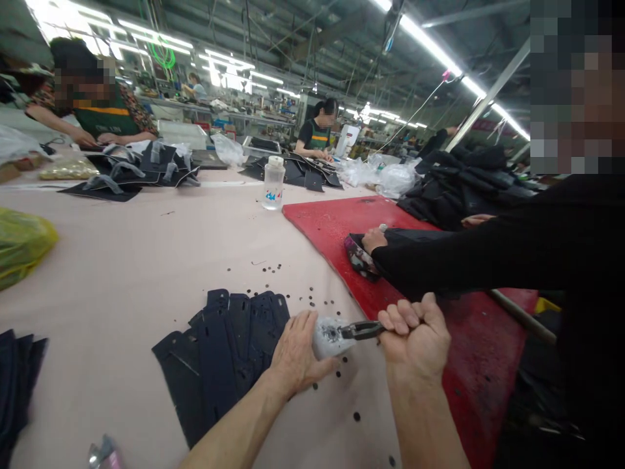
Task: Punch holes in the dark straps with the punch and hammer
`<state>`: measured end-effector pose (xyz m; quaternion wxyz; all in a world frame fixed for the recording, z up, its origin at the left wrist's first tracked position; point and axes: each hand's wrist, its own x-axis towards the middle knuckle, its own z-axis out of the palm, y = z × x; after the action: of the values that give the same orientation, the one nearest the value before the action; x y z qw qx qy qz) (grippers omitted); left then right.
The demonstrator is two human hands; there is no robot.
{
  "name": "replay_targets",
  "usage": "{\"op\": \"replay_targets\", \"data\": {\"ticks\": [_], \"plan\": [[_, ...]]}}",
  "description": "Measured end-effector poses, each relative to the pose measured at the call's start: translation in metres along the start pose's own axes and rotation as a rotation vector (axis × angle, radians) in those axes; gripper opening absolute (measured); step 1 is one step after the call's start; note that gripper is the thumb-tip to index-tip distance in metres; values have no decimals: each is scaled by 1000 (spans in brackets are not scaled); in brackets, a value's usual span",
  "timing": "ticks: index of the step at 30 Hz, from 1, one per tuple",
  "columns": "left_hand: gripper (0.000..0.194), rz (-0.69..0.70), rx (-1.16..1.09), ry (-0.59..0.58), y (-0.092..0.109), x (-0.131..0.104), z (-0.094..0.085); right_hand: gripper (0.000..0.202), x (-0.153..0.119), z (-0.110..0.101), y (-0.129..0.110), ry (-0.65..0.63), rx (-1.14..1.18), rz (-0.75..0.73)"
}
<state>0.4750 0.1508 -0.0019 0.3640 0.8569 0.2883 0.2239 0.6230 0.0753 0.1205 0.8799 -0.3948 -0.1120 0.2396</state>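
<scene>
My right hand point(415, 335) is closed around the handles of dark pliers point(362, 330). The pliers' jaws reach to the left, into a translucent, crinkled plastic bundle point(325, 345) with something dark at its middle. What lies inside it I cannot make out. Curved against the bundle's left side, my left hand point(295, 348) holds it just above the table, thumb below and fingers above. Fanned-out dark navy fabric pieces point(219, 358) lie to the left of that hand. Small black discs point(357, 417) are scattered around both hands.
A co-worker's hand point(375, 240) rests on dark fabric over a red board point(332, 225) at right. A clear bottle point(273, 185) stands farther back. A yellow plastic bag point(24, 247) and more dark pieces point(17, 378) lie at left. Other people work across the table.
</scene>
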Motion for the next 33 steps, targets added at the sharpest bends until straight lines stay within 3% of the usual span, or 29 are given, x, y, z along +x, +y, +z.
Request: {"op": "replay_targets", "data": {"ticks": [3,7,10,13,18,21,23,24,26,29,31,33], "plan": [[74,73,-110,-12,3,-4,-13,50,-3,-24,-3,150,78,160],[46,108,-394,44,29,-19,-36,51,-17,-46,2,218,122,193],[29,-23,-530,-18,59,-30,-45,51,-29,-47,0,238,158,198],[25,-115,-563,-90,79,-34,-43,51,-39,-45,-4,240,169,198],[24,-360,-702,-77,69,-42,-28,46,-46,-52,-8,298,197,220],[14,-308,-462,-276,51,-58,-19,43,-44,-60,-10,348,203,190],[30,-179,-322,-414,44,-65,-16,42,-42,-63,-10,367,199,157],[38,-133,-277,-429,43,-65,-16,43,-42,-63,-10,369,190,132],[37,-82,-150,-344,44,-54,-18,44,-40,-60,-10,362,159,77],[25,-32,177,-166,48,-17,-22,44,-37,-54,-9,344,101,1],[24,38,374,-149,49,12,-23,44,-36,-50,-8,337,68,-41],[21,160,499,-217,47,36,-22,44,-36,-48,-7,329,36,-69]]}}
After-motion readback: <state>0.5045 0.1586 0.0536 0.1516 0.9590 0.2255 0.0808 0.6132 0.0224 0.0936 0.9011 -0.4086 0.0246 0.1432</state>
